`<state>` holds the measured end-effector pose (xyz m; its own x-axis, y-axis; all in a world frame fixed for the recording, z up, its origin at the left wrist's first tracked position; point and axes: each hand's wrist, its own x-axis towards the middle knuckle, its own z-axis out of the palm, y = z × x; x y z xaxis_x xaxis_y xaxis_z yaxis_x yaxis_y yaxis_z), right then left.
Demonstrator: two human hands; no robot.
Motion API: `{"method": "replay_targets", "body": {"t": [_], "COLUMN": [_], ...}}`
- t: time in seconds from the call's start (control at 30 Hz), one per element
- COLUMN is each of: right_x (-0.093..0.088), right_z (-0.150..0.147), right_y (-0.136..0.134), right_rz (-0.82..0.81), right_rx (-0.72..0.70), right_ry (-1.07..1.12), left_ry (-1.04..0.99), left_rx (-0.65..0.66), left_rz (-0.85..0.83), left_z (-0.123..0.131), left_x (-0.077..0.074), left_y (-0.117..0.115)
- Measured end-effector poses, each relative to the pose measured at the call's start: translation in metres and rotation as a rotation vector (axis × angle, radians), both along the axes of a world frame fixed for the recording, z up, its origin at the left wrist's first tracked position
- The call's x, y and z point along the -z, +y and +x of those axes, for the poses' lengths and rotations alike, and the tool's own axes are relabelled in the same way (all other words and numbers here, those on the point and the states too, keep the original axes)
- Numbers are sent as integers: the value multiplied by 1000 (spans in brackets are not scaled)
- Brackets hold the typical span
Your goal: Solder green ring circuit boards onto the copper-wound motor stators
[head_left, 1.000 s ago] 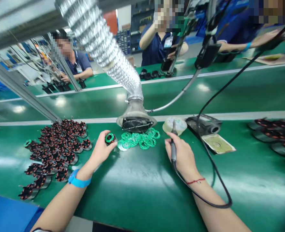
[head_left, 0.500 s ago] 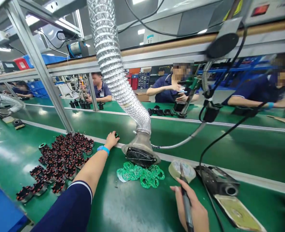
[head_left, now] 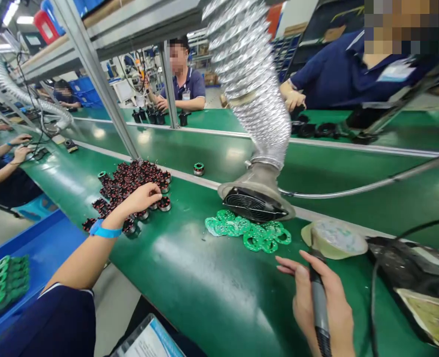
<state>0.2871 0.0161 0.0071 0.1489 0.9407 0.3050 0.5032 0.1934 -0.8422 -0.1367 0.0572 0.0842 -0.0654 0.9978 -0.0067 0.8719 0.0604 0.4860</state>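
Note:
My left hand [head_left: 144, 198] is at the right edge of a pile of motor stators [head_left: 130, 179] with dark cores and copper-red windings. Its curled fingers close at the rim of one stator [head_left: 164, 204]; the fingertips are partly hidden. In my right hand [head_left: 325, 300] is a soldering iron [head_left: 319, 297] with a grey handle, pointing away from me; its tip cannot be made out. Green ring-shaped circuit boards [head_left: 258, 238] lie loosely heaped between my hands. One stator with a green board on top [head_left: 199, 169] stands alone on the green surface beyond the metal strip.
A fume extractor hood [head_left: 256, 198] on a silver duct [head_left: 258, 99] hangs over the boards. To the right are a pale yellow round roll [head_left: 334, 239] and a soldering iron stand [head_left: 420, 282] with a sponge. A black cable [head_left: 374, 297] runs there. Co-workers sit opposite and at left.
My left hand has left the green-topped stator beyond the strip and come back to the stator pile. The view has swung left. My right hand still holds the soldering iron.

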Motion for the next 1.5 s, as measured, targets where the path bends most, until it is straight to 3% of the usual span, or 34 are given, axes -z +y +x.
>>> {"method": "replay_targets", "body": {"t": [0.1, 0.17, 0.27, 0.4, 0.53, 0.73, 0.8, 0.9, 1.07, 1.27, 1.5], "right_x": [3, 7, 14, 23, 35, 45, 44, 40, 36, 26, 8], "right_z": [-4, -7, -12, -21, -30, -41, -42, -42, -52, -68, -43], "right_y": [-4, -4, -4, -5, -1, 9, 9, 7, -5, -24, -42], "right_rz": [-37, -30, 26, 94, 86, 60, 54, 43, 11, 13, 27], "right_rx": [-15, -34, -46, -12, -27, -80, -95, -105, -169, -292, -208], "right_ry": [0, 10, 20, -39, -178, -297, -337, -381, -414, -402, -308], "left_ry": [209, 363, 512, 586, 495, 212, 121, 26, -34, -329, -22], "left_rx": [25, 7, -33, -4, 104, 489, 494, 375, 410, 646, 892], "left_rz": [60, 114, 176, 181, 193, 223, 230, 163, 19, -28, -111], "left_z": [7, 18, 33, 46, 65, 99, 102, 101, 107, 130, 139], "left_x": [21, 36, 50, 49, 50, 68, 74, 78, 78, 65, 32], "left_y": [-45, -57, -54, -39, -42, -77, -84, -84, -70, -56, -41]}}
